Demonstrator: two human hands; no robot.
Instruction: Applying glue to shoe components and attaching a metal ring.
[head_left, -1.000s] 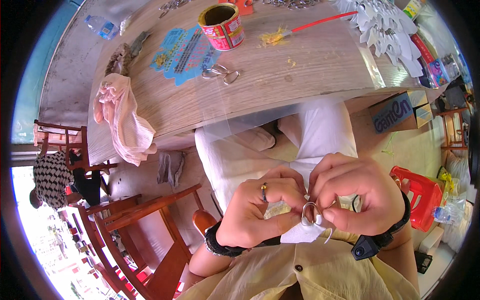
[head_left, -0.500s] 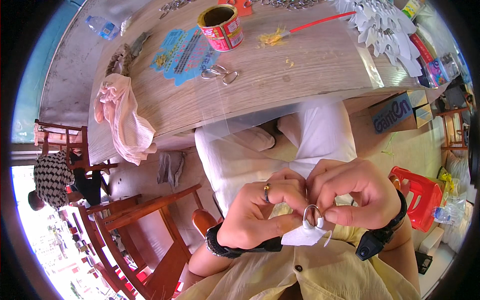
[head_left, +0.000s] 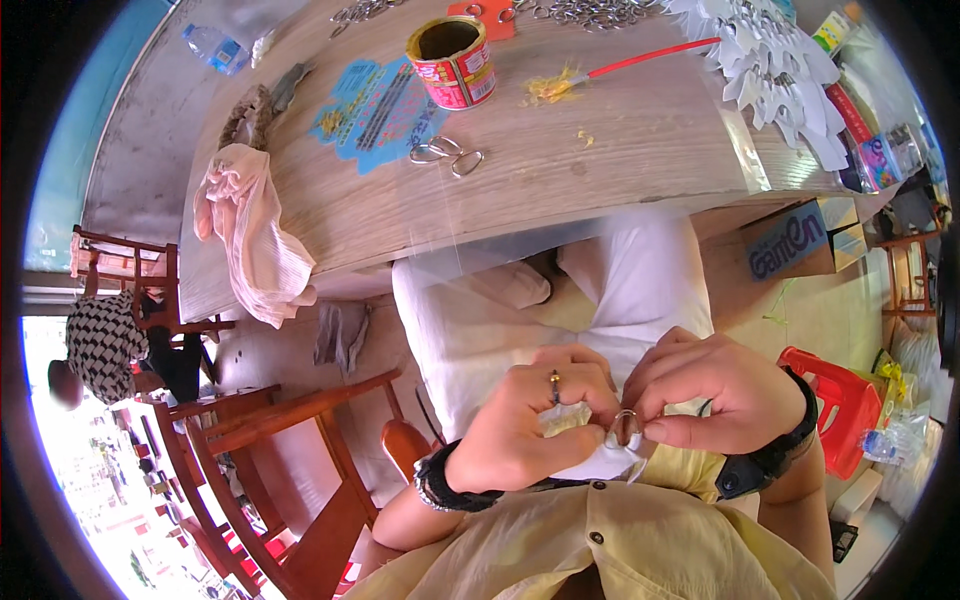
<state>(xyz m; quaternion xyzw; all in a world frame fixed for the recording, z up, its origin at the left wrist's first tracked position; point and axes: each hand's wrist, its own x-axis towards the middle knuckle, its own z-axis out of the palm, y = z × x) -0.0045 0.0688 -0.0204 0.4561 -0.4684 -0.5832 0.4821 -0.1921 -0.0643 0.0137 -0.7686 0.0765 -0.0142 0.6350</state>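
**Metal loop (head_left: pixel 627 413) pinched between left hand (head_left: pixel 530 425) and right hand (head_left: pixel 722 392)**

At the far left, a person in a checked top (head_left: pixel 104 345) bends beside a wooden chair. A plastic bottle (head_left: pixel 214 50) with a blue label lies near the top left. A pale pink cloth (head_left: pixel 255 240) hangs over the left edge of the wood-grained tabletop (head_left: pixel 560 165). Right of it, a blue printed sheet (head_left: pixel 365 125) lies flat, with looped metal pieces (head_left: pixel 447 155) and an open red can (head_left: pixel 456 80) just beside it.

Nearer the body, over the lap, the left hand has its thumb and fingers narrowed to a pinch at the metal loop's left side. The loop stands curved end up, with a white piece (head_left: pixel 603 464) at its lower ends, partly hidden by the fingers. The right hand pinches in the same way from the right.

Farther right on the tabletop lie a red stick (head_left: pixel 655 57), its tip in yellow fibres (head_left: pixel 553 87), and a heap of white cutouts (head_left: pixel 770 85). A red plastic stool (head_left: pixel 843 415) stands at floor level.
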